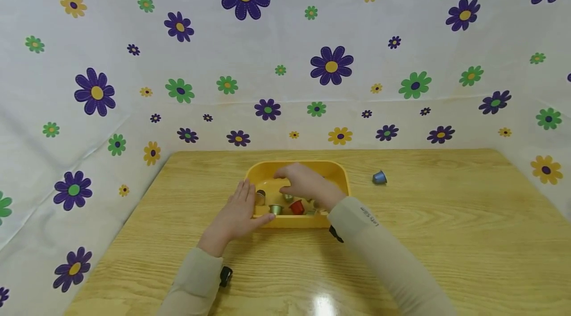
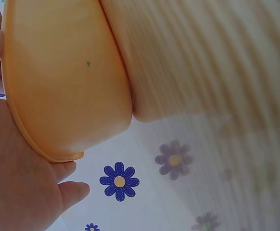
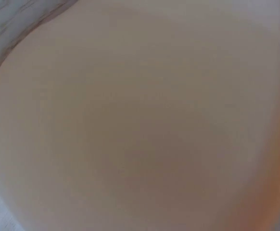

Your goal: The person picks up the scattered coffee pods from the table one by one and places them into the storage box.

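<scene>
A yellow plastic bin [image 1: 263,166] on the wooden table holds several small coffee capsules. Among them are a red capsule [image 1: 296,207], a pale green capsule [image 1: 275,209] near the front wall and a brownish capsule [image 1: 260,198] by the left wall. My left hand [image 1: 238,214] rests on the bin's left rim, fingers fairly straight and thumb spread toward the front edge. In the left wrist view, the left hand [image 2: 22,168] lies along the rim. My right hand [image 1: 305,182] reaches over the bin, thumb and forefinger apart, nothing visible between them; its other fingers are hidden.
A blue capsule [image 1: 379,177] lies on the table [image 1: 428,226] to the right of the bin. A white cloth with printed flowers [image 1: 331,66] hangs behind and at both sides. A blurred yellowish surface [image 3: 145,120] fills most of the right wrist view.
</scene>
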Available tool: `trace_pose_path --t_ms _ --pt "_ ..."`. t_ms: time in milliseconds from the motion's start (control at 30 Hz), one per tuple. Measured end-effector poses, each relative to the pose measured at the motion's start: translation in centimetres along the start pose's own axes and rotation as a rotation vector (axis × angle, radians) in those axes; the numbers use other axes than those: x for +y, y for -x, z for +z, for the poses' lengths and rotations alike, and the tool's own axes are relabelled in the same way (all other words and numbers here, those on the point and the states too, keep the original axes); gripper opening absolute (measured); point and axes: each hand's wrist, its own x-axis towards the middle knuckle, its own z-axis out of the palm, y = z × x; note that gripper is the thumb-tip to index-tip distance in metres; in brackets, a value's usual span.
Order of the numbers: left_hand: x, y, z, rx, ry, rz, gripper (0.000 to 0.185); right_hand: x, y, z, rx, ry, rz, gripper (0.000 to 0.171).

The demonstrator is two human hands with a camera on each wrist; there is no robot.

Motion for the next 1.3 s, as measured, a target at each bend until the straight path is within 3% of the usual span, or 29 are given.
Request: trace_pose_path --t_ms 533,933,1300 --pt "0.0 -0.1 -0.1 0.002 0.001 0.013 0.098 1.0 1.3 -1.3 0.007 -0.011 0.035 0.037" --pt "-0.1 -0.3 0.2 0.006 -0.017 0.012 0.097 3.6 3.1 -2.3 0.068 -0.009 0.038 0.037" --pt "-0.2 -0.2 0.3 0.013 -0.018 0.015 0.100 5.5 5.2 -3.4 0.090 -0.041 0.131 0.036"
